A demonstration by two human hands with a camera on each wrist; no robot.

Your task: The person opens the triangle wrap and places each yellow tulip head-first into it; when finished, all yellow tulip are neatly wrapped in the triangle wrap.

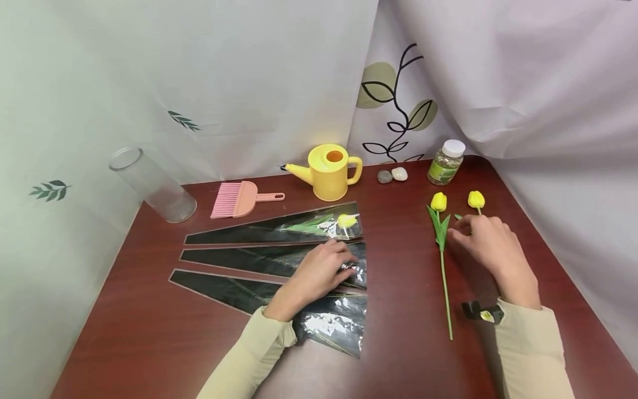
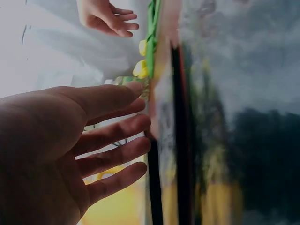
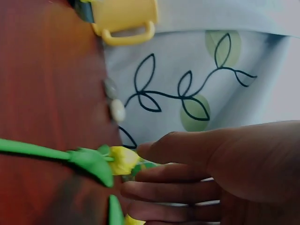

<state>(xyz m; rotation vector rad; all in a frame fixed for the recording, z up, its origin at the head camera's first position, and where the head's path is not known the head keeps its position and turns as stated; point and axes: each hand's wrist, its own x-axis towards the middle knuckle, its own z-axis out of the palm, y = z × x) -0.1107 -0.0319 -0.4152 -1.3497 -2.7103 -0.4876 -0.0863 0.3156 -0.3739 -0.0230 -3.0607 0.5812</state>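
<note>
My left hand (image 1: 319, 269) is over the middle of three dark, tapered plastic sleeves with clear shiny fronts; its fingers are relaxed in the left wrist view and pinch nothing. The far sleeve (image 1: 239, 234) has a yellow tulip (image 1: 347, 220) in it. Under my hand lies the middle sleeve (image 1: 214, 257), and nearest me is the third sleeve (image 1: 209, 287), partly covered by my forearm. At the right, my right hand (image 1: 490, 244) hovers between two yellow tulips, holding neither. One tulip (image 1: 438, 201) lies fully visible; the other tulip (image 1: 476, 199) is mostly hidden by that hand.
Along the back stand a tilted-looking glass vase (image 1: 164, 188), a yellow watering can (image 1: 330, 174) and a lidded jar (image 1: 445, 163). A pink brush with dustpan (image 1: 244, 199) lies behind the sleeves. Two pebbles (image 1: 392, 175) sit near the curtain.
</note>
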